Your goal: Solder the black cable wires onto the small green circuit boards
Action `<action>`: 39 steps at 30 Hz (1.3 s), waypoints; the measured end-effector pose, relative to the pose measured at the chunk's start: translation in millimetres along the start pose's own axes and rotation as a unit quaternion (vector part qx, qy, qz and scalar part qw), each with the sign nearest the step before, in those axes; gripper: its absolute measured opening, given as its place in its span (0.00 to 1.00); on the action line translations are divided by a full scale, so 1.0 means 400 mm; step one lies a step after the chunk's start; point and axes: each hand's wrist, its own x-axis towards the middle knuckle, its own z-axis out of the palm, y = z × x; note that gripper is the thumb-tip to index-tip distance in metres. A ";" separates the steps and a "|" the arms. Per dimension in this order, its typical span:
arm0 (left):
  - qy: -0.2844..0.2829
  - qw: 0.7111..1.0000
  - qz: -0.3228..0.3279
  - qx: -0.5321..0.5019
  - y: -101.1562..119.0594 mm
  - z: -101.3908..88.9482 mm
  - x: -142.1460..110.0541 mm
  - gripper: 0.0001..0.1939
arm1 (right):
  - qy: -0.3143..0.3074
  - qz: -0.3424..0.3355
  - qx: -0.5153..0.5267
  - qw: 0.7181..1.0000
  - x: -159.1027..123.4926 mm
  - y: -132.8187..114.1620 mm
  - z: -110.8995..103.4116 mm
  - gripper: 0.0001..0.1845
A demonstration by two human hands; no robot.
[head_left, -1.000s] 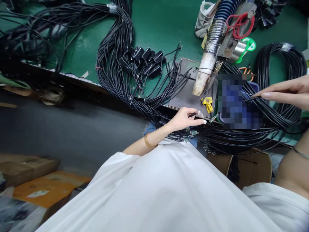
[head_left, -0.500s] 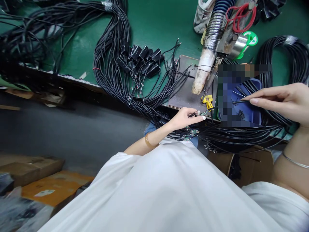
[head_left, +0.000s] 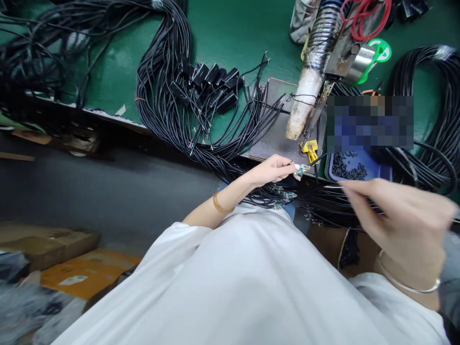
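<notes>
My left hand is closed in a pinch on a small green circuit board with thin coloured wires, just in front of the bench edge. A black cable runs from the board to the right. My right hand, blurred, is closed on thin tweezers, whose slim light tip points left towards the board without touching it. Beside the board, a yellow clip sits at the bench edge. Several more wired green boards hang below my left hand among black cables.
A blue tray holding small black pieces lies above my right hand, partly masked by pixelation. A wrapped hose and a green-sided wire spool stand behind. Black cable bundles and black housings cover the green bench. Boxes lie lower left.
My right hand has moved from over the blue tray down and left, bringing the tweezers below the tray's front edge. My left hand stays nearly in place with the board.
</notes>
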 end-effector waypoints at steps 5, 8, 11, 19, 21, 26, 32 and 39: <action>-0.047 0.999 0.000 -0.014 0.030 -0.007 -0.008 0.25 | 0.054 0.034 0.127 0.990 -0.029 0.019 0.158 0.06; -0.065 0.998 -0.012 -0.011 0.050 -0.007 -0.012 0.25 | 0.080 0.074 0.205 0.973 -0.034 0.024 0.235 0.04; -0.068 0.997 -0.022 -0.009 0.059 -0.008 -0.014 0.26 | 0.088 0.074 0.233 0.966 -0.036 0.015 0.271 0.04; -0.058 0.998 -0.019 -0.012 0.042 -0.008 -0.012 0.25 | 0.107 0.042 0.225 0.968 -0.048 0.011 0.296 0.07; -0.045 0.999 -0.017 -0.013 0.040 -0.004 -0.010 0.23 | 0.116 0.048 0.207 0.970 -0.052 0.016 0.300 0.07; 0.034 0.996 -0.005 -0.080 0.048 0.011 -0.008 0.08 | 0.175 0.135 0.138 0.965 -0.047 0.050 0.283 0.04; 0.082 0.995 0.029 -0.043 0.049 0.020 -0.004 0.08 | 0.149 0.204 0.218 0.943 -0.027 0.058 0.271 0.05; 0.148 0.983 0.100 0.037 0.042 0.023 0.009 0.12 | 0.111 0.139 0.209 0.962 -0.014 0.043 0.310 0.03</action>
